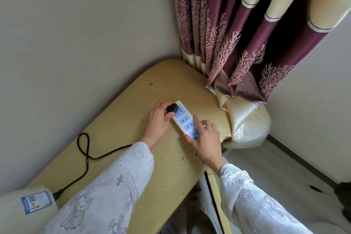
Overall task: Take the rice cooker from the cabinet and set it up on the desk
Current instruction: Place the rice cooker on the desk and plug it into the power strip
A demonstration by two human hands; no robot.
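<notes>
1. The rice cooker (28, 209) sits at the desk's (123, 119) near-left corner, its dark cord (86, 155) looping along the wall side.
2. The left hand (158, 119) grips the black plug (172, 108) at the far socket of the white power strip (187, 120).
3. The right hand (206, 139), fingers straight, presses the strip's near end.
4. The step looks like plugging in; next the plug likely needs a firm, squarely aligned push.

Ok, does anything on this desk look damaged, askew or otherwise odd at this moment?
Yes. The desk top is scuffed, with dark nicks near its front edge and a small mark farther back. The curtain hem is bunched up on the desk's corner. The power strip lies diagonally across the top.
</notes>
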